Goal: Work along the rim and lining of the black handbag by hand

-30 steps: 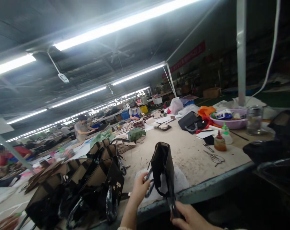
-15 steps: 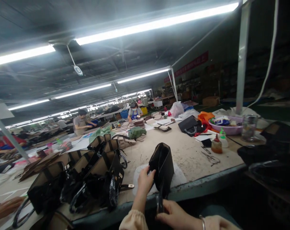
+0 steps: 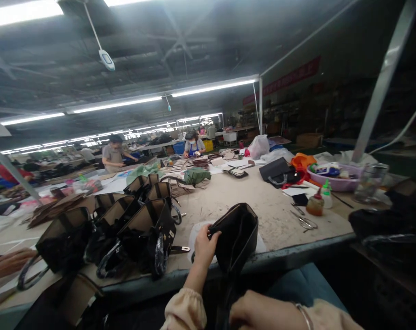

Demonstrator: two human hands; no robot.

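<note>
"Black bag (image 3: pixel 240 238) gaping wider than before?"
"Yes, at the table's (image 3: pixel 270 206) edge; my left hand (image 3: pixel 206 245) pinches its rim, my right hand (image 3: pixel 252 309) sits lower, whether gripping I can't tell"

Overhead tube lights (image 3: pixel 213 88) glare through haze; lower right dark; frame edges stretched and tilted; distant background soft.
</note>
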